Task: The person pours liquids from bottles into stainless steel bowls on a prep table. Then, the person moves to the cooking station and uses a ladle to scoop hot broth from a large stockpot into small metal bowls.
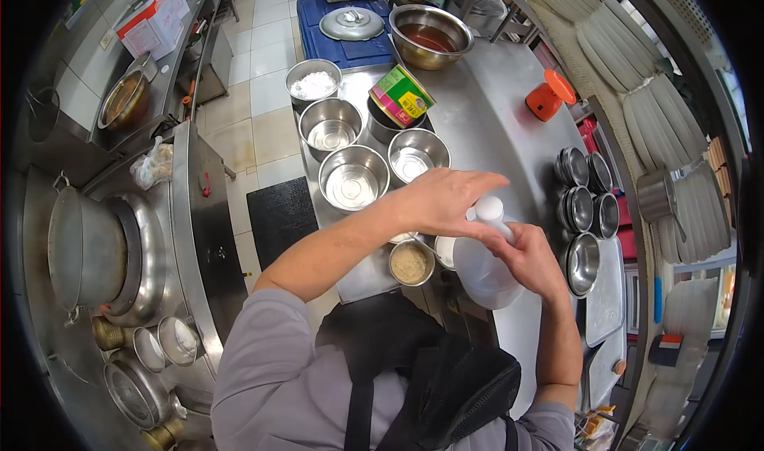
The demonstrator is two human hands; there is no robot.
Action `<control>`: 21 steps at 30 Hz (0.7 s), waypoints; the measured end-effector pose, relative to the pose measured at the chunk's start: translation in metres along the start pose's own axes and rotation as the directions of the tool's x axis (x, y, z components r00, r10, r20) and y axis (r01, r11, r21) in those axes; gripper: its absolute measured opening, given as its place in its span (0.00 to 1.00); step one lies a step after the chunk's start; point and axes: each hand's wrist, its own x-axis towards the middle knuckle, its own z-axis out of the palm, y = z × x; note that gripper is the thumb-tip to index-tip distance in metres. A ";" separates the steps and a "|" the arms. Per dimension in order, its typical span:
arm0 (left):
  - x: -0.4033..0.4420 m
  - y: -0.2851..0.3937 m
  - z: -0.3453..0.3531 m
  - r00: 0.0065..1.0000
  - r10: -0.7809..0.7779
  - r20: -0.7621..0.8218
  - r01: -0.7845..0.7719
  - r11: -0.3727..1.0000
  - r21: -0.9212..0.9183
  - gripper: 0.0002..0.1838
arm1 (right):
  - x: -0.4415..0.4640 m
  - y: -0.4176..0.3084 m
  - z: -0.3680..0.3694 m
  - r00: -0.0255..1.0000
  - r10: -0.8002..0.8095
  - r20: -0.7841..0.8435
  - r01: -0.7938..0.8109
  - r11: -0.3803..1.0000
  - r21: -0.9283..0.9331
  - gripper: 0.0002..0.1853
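A translucent white plastic jug [484, 276] is in front of me, its white cap [489, 208] toward the far side. My left hand [446, 203] is around the jug's neck beside the cap. Its thumb lies along the near side and one finger stretches out past the cap; the other fingers are hidden. My right hand [532, 258] is closed around the upper part of the jug, its thumb close to the left one. Just left of the jug stands a small metal pot of pale tan granules [410, 261]. Part of a white-filled container [446, 253] shows beside it.
Several steel pots stand beyond my left arm, including one pot [354, 178] and one with white powder [313, 83]. A green and pink tin [402, 97] leans in a pot. Further back is a bowl of reddish liquid [432, 37]. Small steel bowls [583, 264] and an orange scale [546, 99] are right.
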 end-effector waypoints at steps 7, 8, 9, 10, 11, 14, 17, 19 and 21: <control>0.019 -0.036 -0.031 0.936 0.049 0.350 0.005 0.988 -0.153 0.29 | 0.029 -0.024 -0.013 0.993 0.042 0.108 -0.035 0.997 -0.069 0.21; 0.021 -0.035 -0.031 0.947 0.009 0.322 0.011 0.998 -0.058 0.27 | 0.032 -0.024 -0.013 0.995 0.022 0.101 -0.014 0.997 -0.074 0.21; 0.022 -0.035 -0.031 0.956 -0.030 0.293 0.020 0.999 0.035 0.26 | 0.036 -0.023 -0.014 0.996 0.003 0.094 0.005 0.997 -0.079 0.21; 0.023 -0.036 -0.029 0.979 -0.019 0.204 0.000 0.996 0.094 0.24 | 0.039 -0.023 -0.014 0.996 -0.004 0.087 0.010 0.998 -0.062 0.21; 0.024 -0.037 -0.025 0.993 -0.002 0.115 -0.015 0.988 0.152 0.24 | 0.043 -0.022 -0.014 0.997 -0.010 0.080 0.013 0.999 -0.045 0.21; 0.032 -0.040 -0.017 0.992 -0.045 -0.119 0.072 0.969 0.237 0.25 | 0.057 -0.019 -0.017 0.997 -0.028 0.072 0.033 0.997 -0.064 0.21; 0.035 -0.058 -0.030 0.932 -0.171 -0.321 0.250 0.941 0.226 0.25 | 0.071 -0.017 -0.017 0.995 0.006 0.098 0.006 0.993 -0.118 0.22; 0.030 -0.069 -0.054 0.859 -0.327 -0.395 0.390 0.917 0.089 0.24 | 0.080 -0.013 -0.014 0.994 0.038 0.100 -0.023 0.989 -0.149 0.22; 0.008 -0.078 -0.080 0.774 -0.447 -0.448 0.455 0.885 -0.096 0.22 | 0.094 -0.007 -0.013 0.994 0.061 0.085 -0.044 0.980 -0.195 0.23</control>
